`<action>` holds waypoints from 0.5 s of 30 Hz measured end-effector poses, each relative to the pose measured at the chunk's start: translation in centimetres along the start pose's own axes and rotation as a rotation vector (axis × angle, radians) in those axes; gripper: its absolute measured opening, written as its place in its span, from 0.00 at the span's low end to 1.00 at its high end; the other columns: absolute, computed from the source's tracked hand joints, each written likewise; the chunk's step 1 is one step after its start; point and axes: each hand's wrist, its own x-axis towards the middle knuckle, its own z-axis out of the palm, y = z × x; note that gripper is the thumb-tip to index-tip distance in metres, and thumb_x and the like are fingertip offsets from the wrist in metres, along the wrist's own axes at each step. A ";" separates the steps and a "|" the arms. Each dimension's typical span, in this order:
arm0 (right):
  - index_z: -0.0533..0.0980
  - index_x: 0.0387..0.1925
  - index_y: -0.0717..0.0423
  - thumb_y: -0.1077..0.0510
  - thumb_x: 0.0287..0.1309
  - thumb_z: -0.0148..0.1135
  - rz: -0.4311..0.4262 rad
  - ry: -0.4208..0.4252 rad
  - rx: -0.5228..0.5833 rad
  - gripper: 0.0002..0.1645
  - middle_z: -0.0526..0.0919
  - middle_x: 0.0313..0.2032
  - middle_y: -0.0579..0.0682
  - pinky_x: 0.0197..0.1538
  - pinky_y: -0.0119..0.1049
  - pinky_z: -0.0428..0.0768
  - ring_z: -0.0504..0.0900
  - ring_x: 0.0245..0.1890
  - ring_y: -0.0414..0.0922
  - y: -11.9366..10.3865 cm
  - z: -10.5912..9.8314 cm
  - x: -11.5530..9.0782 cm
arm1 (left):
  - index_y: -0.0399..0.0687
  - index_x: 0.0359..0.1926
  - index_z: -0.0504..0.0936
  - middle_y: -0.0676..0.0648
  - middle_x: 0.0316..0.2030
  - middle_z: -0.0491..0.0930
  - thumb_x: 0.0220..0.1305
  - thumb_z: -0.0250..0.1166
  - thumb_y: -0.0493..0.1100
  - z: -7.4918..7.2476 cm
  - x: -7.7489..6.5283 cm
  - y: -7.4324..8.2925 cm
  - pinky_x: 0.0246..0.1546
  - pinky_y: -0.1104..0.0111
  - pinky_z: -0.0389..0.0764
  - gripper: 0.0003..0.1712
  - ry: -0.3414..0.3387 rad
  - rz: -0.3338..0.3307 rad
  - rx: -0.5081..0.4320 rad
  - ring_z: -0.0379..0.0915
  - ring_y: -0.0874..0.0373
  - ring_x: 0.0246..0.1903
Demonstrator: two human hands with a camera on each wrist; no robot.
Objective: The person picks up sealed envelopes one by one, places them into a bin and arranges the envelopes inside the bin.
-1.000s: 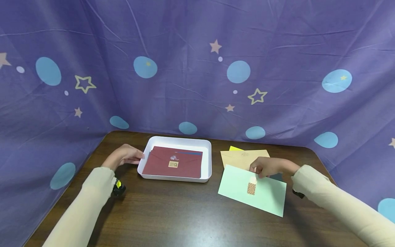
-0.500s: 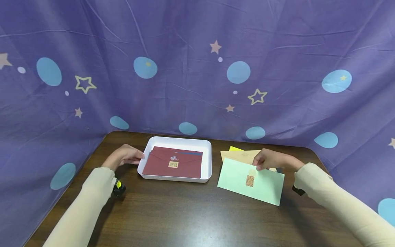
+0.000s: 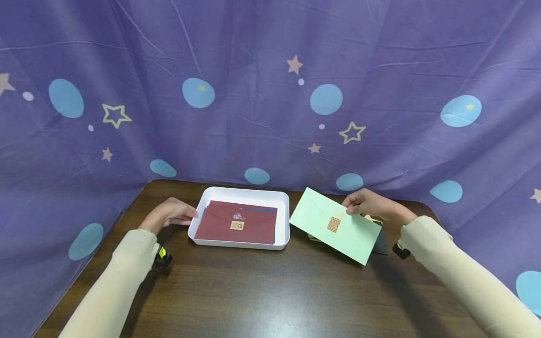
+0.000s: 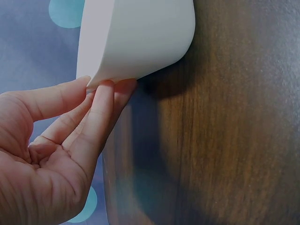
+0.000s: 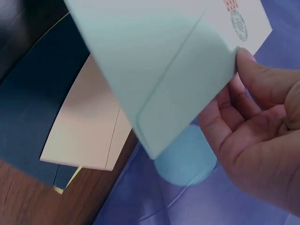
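Note:
My right hand (image 3: 367, 204) pinches the top edge of a mint-green envelope (image 3: 351, 237), which tilts above the table with a patterned sticker on its flap. In the right wrist view, the thumb lies on the near face of the envelope (image 5: 164, 56) and the fingers are behind it. My left hand (image 3: 177, 213) pinches the left rim of a white tray (image 3: 251, 191) between thumb and fingers; the left wrist view shows this grip on the tray wall (image 4: 140, 42). Inside the tray lies a dark red envelope (image 3: 220, 230) with a square sticker, a blue edge showing beneath it.
Under the raised envelope lie a dark blue envelope (image 5: 37, 103), a cream envelope (image 5: 86, 126) and a yellow one (image 5: 70, 180), partly hidden. The brown wooden table (image 3: 236, 291) ends against a purple curtain (image 3: 253, 94) patterned with stars and blue ovals.
My right hand has lifted the mint-green envelope up and away from me, and turned it so its left end points higher, near the tray. The left hand and tray have stayed still.

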 end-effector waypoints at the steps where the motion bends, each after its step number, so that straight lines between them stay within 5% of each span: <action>1: 0.80 0.48 0.67 0.66 0.70 0.58 0.012 0.003 0.017 0.10 0.83 0.35 0.50 0.33 0.30 0.76 0.74 0.31 0.39 -0.1 0.1 0.2 | 0.17 0.54 0.77 0.53 0.27 0.85 0.65 0.65 0.31 0.0 0.0 0.0 0.36 0.73 0.90 0.21 0.000 -0.001 0.002 0.82 0.66 0.29; 8: 0.80 0.51 0.65 0.64 0.72 0.56 0.070 -0.004 0.071 0.12 0.86 0.42 0.53 0.39 0.37 0.84 0.82 0.37 0.45 -1.6 1.0 1.8 | 0.18 0.54 0.78 0.53 0.27 0.85 0.66 0.65 0.31 0.0 -0.1 0.1 0.35 0.73 0.90 0.20 0.006 -0.011 0.008 0.82 0.66 0.29; 15: 0.81 0.52 0.65 0.65 0.70 0.59 0.054 -0.029 -0.016 0.13 0.86 0.41 0.49 0.36 0.33 0.75 0.74 0.36 0.42 -4.1 1.9 3.5 | 0.18 0.54 0.78 0.53 0.27 0.85 0.66 0.65 0.31 0.1 0.0 0.2 0.35 0.74 0.90 0.20 0.007 -0.015 0.007 0.82 0.66 0.29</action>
